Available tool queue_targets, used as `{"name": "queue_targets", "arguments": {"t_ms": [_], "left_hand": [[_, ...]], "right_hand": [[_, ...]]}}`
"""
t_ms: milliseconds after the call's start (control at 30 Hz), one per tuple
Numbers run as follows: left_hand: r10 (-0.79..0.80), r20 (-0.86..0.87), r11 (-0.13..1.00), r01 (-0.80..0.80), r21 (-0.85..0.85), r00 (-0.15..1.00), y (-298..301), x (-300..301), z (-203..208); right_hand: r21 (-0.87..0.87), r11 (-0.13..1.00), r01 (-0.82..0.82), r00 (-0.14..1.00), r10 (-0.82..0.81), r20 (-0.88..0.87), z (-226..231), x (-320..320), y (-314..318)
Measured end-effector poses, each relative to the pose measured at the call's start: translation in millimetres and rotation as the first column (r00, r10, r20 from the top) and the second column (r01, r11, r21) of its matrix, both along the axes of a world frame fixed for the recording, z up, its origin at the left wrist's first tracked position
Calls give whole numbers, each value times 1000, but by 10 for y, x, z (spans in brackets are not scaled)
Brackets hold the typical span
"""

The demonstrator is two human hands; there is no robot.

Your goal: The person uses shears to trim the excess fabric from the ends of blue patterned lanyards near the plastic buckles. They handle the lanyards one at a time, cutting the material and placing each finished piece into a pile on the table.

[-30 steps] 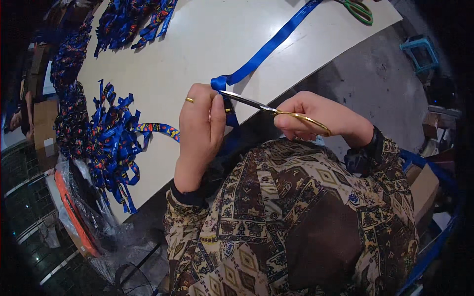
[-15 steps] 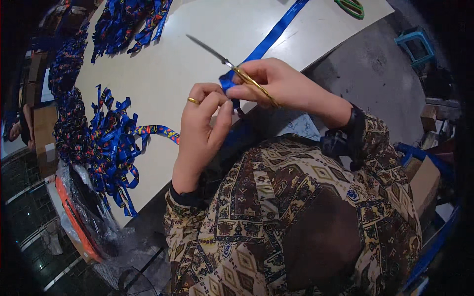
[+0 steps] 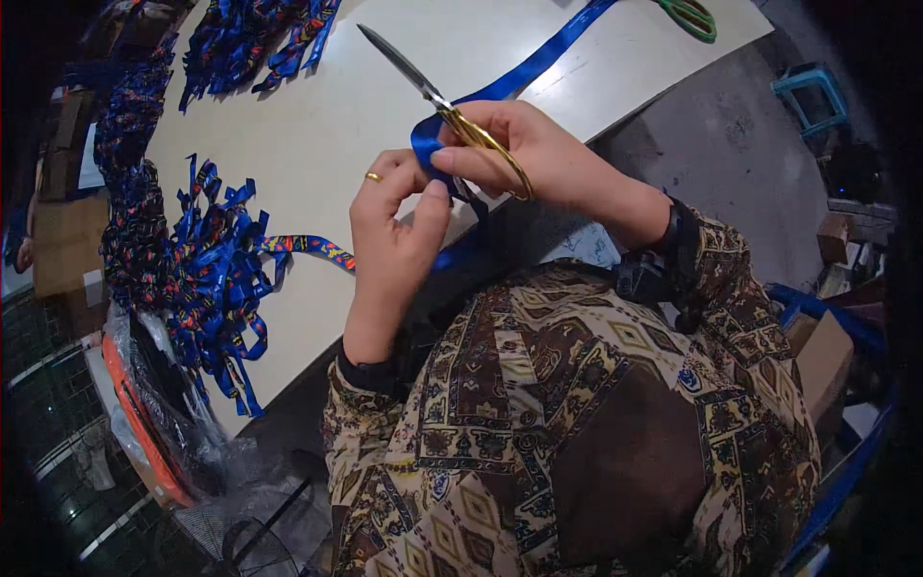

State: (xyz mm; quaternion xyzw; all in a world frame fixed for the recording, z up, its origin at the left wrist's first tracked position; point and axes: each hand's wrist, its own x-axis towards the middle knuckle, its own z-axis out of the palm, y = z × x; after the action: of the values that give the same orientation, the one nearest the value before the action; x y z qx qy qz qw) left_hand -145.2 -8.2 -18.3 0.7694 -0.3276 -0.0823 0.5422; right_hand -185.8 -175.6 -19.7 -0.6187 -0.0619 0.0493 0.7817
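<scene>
A pair of gold-handled scissors (image 3: pixel 461 125) rests in my right hand (image 3: pixel 538 159), blades pointing up and left over the table. With thumb and finger the same hand pinches a plain blue ribbon (image 3: pixel 534 62), which runs from the far right of the table and loops at my fingertips. Close beside it, my left hand (image 3: pixel 396 231), with a gold ring, is closed at the fingertips on the ribbon's lower part. A patterned blue ribbon (image 3: pixel 308 245) stretches from the left pile to behind my left hand. Whether both ribbons are joined is hidden.
Bundles of patterned blue ribbons (image 3: pixel 216 279) lie along the left of the pale table (image 3: pixel 317 144), with another bundle (image 3: pixel 255 38) at the back. Green-handled scissors (image 3: pixel 690 17) sit at the far right edge. A blue stool (image 3: pixel 810 101) stands on the floor beyond.
My right hand has shifted slightly up and left with the scissors. More of the blue ribbon loop now shows between my hands, and the left hand has moved a little left.
</scene>
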Motion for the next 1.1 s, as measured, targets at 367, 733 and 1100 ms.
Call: {"name": "queue_targets", "arguments": {"t_ms": [367,733,1100], "left_hand": [[-87,-334,990,43,-137,938,58,12,17],[-34,-265,986,-11,-167,964,5,-43,-2],[23,-102,998,-28,-48,995,50,7,-32]], "right_hand": [[23,998,57,997,-58,50,-4,2,22],[51,991,121,992,-119,-48,-76,24,-34],[-71,920,-385,909,364,-204,37,-428,-412]]}}
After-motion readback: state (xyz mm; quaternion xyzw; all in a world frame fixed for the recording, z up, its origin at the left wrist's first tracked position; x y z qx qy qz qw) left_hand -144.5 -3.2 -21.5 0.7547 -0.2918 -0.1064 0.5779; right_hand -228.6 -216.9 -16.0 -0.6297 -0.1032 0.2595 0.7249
